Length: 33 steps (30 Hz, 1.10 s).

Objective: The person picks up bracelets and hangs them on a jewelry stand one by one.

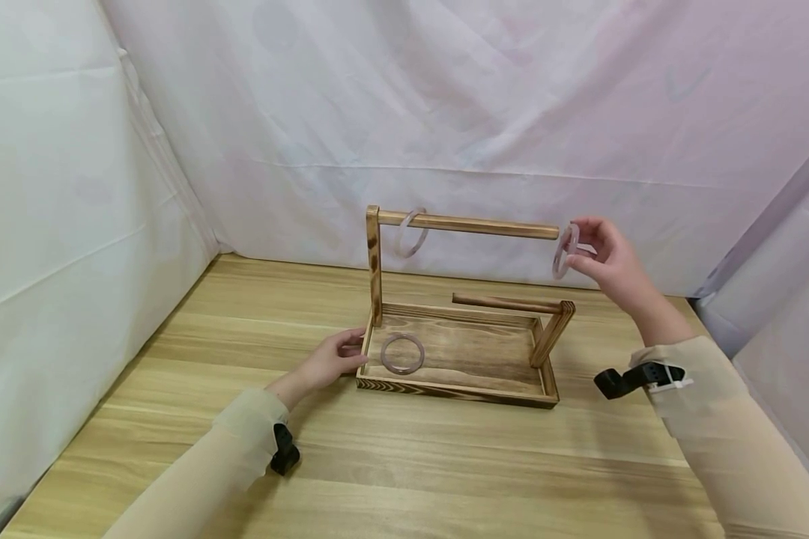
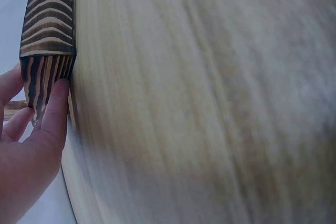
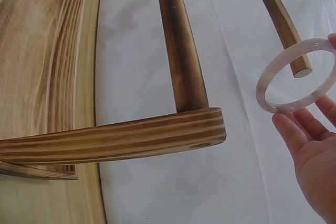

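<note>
Pinched upright between my right thumb and fingers is a pale pink bangle. It stands just off the free end of the upper rod of a wooden stand; in the right wrist view that rod end appears within the ring. A second bangle hangs on this rod near its left post. Another bangle lies flat in the stand's tray, toward the left. My left hand holds the tray's left end, thumb at the striped corner.
A shorter, lower rod reaches left from the right post. The stand rests on a wood-grain table. Pale cloth hangs behind and at both sides. Each sleeve carries a black wrist camera.
</note>
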Each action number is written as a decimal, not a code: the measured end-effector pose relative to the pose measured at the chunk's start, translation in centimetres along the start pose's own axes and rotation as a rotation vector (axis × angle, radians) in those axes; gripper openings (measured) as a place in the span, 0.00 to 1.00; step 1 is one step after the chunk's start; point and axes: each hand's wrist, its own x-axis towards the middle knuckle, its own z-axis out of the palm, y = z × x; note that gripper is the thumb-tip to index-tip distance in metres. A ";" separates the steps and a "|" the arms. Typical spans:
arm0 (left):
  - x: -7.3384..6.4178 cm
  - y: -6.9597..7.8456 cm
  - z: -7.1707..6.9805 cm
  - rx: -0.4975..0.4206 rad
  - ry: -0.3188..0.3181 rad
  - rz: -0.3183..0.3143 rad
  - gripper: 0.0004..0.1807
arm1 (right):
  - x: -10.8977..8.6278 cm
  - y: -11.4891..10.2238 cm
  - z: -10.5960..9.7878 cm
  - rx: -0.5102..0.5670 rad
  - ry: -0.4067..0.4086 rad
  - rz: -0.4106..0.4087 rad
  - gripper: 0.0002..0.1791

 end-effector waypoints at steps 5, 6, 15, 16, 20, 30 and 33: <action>0.0 0.0 0.0 -0.006 0.000 0.001 0.31 | 0.5 -0.2 0.0 -0.029 -0.008 0.009 0.20; 0.0 0.0 0.0 -0.006 0.000 0.001 0.31 | 0.6 -0.3 0.0 -0.034 -0.010 0.012 0.21; 0.1 -0.1 0.1 -0.007 0.004 0.001 0.31 | 1.4 -0.5 -0.1 -0.092 -0.023 0.051 0.21; 0.1 -0.1 0.1 -0.006 0.003 0.002 0.31 | 1.6 -0.5 -0.1 -0.100 -0.023 0.056 0.21; 0.2 -0.2 0.1 -0.007 0.000 0.002 0.31 | 2.0 -0.7 -0.2 -0.168 -0.030 0.075 0.21; 0.2 -0.3 0.1 0.005 0.002 -0.005 0.32 | 2.7 -1.3 -0.1 -0.291 -0.073 0.106 0.20; 0.2 -0.3 0.1 0.005 0.001 -0.006 0.32 | 3.0 -1.5 0.0 -0.271 -0.083 0.092 0.20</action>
